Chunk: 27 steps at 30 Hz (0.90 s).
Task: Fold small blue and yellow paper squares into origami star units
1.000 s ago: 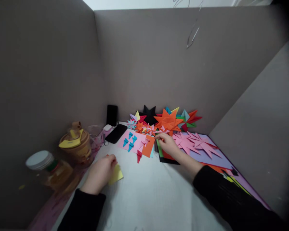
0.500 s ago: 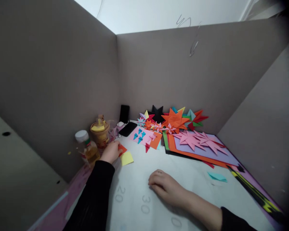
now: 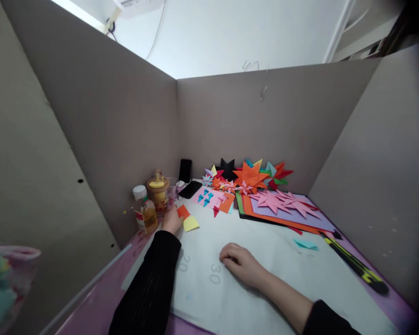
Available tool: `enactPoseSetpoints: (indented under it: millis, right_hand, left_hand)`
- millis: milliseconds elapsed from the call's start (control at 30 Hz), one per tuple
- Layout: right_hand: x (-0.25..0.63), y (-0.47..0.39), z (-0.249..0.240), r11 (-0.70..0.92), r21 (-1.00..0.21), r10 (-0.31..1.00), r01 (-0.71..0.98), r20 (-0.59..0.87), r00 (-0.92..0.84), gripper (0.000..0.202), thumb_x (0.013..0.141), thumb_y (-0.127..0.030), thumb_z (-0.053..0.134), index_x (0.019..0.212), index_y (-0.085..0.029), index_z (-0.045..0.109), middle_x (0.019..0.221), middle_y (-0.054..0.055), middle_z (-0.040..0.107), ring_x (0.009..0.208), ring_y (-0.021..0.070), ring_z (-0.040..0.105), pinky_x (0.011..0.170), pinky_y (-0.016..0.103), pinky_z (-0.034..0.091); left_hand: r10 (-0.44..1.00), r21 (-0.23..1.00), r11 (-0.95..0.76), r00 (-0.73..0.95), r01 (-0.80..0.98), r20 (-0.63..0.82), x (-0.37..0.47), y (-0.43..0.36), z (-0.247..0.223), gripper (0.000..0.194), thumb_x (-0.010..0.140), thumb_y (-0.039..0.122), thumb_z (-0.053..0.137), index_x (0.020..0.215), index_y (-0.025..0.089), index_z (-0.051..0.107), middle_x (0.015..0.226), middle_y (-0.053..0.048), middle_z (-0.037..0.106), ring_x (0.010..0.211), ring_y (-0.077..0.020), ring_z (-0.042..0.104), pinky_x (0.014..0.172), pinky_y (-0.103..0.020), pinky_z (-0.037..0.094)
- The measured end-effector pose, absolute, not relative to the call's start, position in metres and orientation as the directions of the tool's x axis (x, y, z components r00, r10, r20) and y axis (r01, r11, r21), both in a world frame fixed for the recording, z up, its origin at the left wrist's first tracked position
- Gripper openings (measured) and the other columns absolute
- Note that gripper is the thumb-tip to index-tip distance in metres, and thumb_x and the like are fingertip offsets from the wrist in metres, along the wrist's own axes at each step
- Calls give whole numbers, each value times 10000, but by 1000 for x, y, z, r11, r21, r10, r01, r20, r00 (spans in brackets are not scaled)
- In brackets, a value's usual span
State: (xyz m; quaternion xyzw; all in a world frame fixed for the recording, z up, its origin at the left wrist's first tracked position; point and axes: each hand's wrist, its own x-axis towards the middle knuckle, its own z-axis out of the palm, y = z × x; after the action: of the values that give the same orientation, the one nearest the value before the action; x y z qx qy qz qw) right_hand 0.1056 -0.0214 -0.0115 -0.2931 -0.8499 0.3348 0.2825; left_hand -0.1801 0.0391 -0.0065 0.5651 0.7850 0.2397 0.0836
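Observation:
My left hand [image 3: 172,220] is at the left side of the white sheet [image 3: 209,242], beside the jar and bottle. Just to its right lies a small orange paper square [image 3: 183,212], and in front of that a yellow paper square [image 3: 191,224]. Its fingertips point away from me and are mostly hidden, so whether they hold anything does not show. My right hand [image 3: 242,261] rests on the sheet near the pencilled number 30. Those fingers are curled together, with nothing visible in them. A folded turquoise paper piece [image 3: 306,244] lies off to the right.
A bottle [image 3: 148,217] and a brown jar [image 3: 159,197] stand at left. Behind are phones [image 3: 190,190], a pink sheet [image 3: 209,197] with folded blue pieces, and several paper stars [image 3: 250,175]. Stacked coloured sheets [image 3: 261,209] and a yellow-black cutter [image 3: 356,265] lie right. Grey panels [image 3: 247,116] enclose the desk.
The head view has shifted left and up. My left hand has drawn left off the orange square, which now shows more fully. My right hand stays resting on the sheet.

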Motion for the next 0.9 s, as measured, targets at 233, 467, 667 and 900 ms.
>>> enactPoseSetpoints:
  millis: [233,467,667,900]
  right_hand:
    - [105,-17,-26,397,-876,832,273,218,-509,196,744,-192,512,917,-198,606,838,33,615,718,149,557,672,285,443]
    - [94,-5,-23,157,-985,947,-74,172,-271,308,702,-248,574,991,-183,489,846,31,609,671,140,565,611,260,442]
    - [95,0,-24,58,-990,978,-125,81,-193,330,663,-237,587,957,-203,439,676,-27,580,552,126,539,503,233,423]
    - [57,21,-22,25,-998,978,-57,36,-205,476,601,-169,608,1019,-197,383,530,-92,493,436,90,482,428,186,373]
  left_hand:
    - [890,834,-64,-346,548,296,-152,28,7,315,748,236,472,1046,140,513,805,-57,639,729,-161,600,642,-240,440]
    - [918,933,-199,390,300,70,-77,10,1,177,704,230,541,855,138,539,655,-19,622,576,-124,568,549,-216,412]
    - [963,574,-61,-103,817,249,-121,18,6,272,744,291,496,954,135,569,1013,-133,606,979,-238,535,821,-319,385]
    - [959,490,206,-274,847,71,-164,34,-7,431,614,296,605,1024,167,566,890,-100,647,828,-250,591,656,-282,411]
